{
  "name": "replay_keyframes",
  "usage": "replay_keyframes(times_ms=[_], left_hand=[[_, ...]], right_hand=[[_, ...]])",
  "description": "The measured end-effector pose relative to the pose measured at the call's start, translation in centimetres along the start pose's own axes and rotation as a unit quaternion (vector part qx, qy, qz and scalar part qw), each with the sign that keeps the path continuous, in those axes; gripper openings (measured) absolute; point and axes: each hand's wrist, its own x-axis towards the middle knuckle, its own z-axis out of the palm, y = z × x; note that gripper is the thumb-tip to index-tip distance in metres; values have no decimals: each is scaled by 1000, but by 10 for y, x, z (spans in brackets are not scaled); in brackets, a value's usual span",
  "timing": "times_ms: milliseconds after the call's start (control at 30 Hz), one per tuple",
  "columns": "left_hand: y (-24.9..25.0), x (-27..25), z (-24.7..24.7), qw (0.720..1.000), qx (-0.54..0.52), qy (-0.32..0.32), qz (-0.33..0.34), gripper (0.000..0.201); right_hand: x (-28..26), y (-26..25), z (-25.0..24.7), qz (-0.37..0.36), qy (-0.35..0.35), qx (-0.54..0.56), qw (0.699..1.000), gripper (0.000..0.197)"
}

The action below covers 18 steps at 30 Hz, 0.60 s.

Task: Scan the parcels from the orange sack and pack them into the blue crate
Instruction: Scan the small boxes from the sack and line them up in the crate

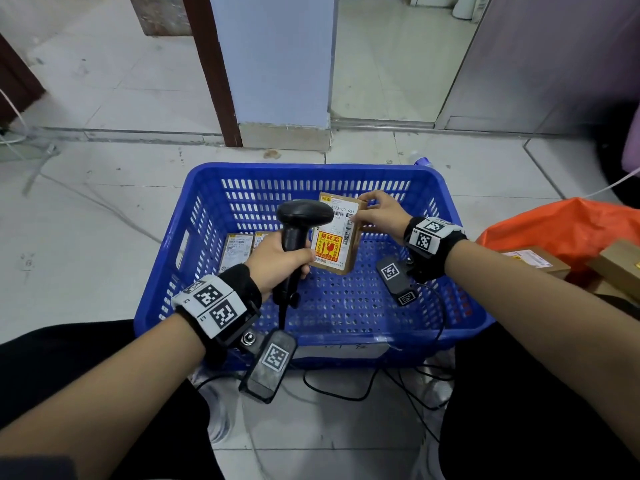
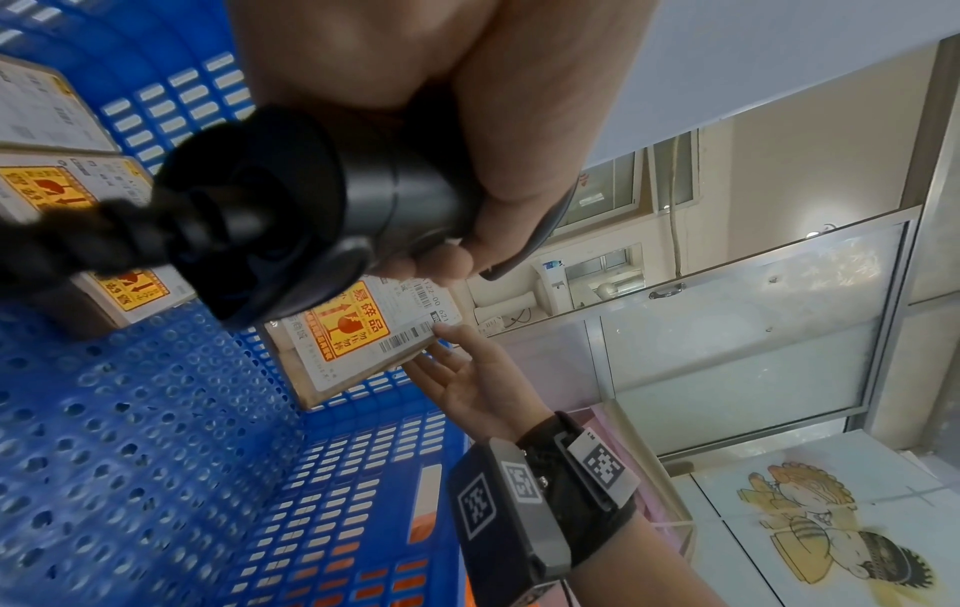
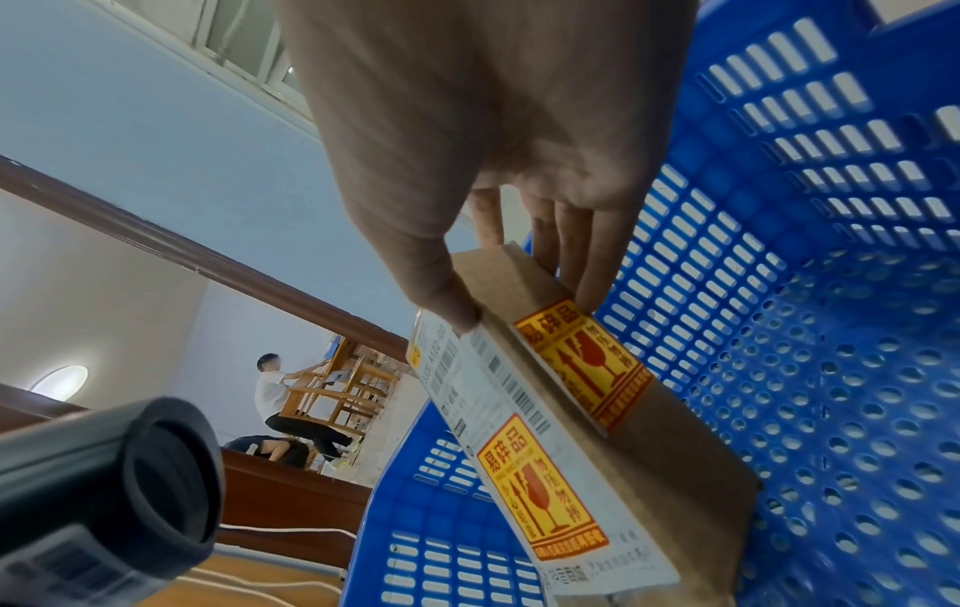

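The blue crate (image 1: pixel 311 169) stands on the floor in front of me. My right hand (image 1: pixel 372 209) pinches the top edge of a brown parcel (image 1: pixel 337 244) with a white label and yellow fragile stickers, holding it upright inside the crate. The wrist view shows the thumb on its label face (image 3: pixel 545 464) and the fingers (image 3: pixel 587 246) behind. My left hand (image 1: pixel 280 259) grips a black barcode scanner (image 1: pixel 304 213) by the handle, its head just left of the parcel's label. Two labelled parcels (image 1: pixel 237 251) lie at the crate's left. The orange sack (image 1: pixel 568 226) sits at right.
More brown parcels (image 1: pixel 533 259) lie in the open sack at the right edge. Black cables (image 1: pixel 346 393) trail on the tiles by the crate's near side. A blue pillar (image 1: pixel 277 64) and a dark door frame stand behind the crate. My legs flank the crate.
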Motion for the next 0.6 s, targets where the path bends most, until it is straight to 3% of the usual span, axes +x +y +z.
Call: replay_keyframes(times_ms=[233,400,600], left_hand=[[2,2,-14,999,-11,27,14,8],[6,8,-36,998,18,51,35,8],[9,13,-47,998,-6,57,32,8]], right_hand=[[15,21,5,18,48,-36,998,45],[38,51,13,64,49,-149,986,38],[83,86,32,134,48,-186,972,31]])
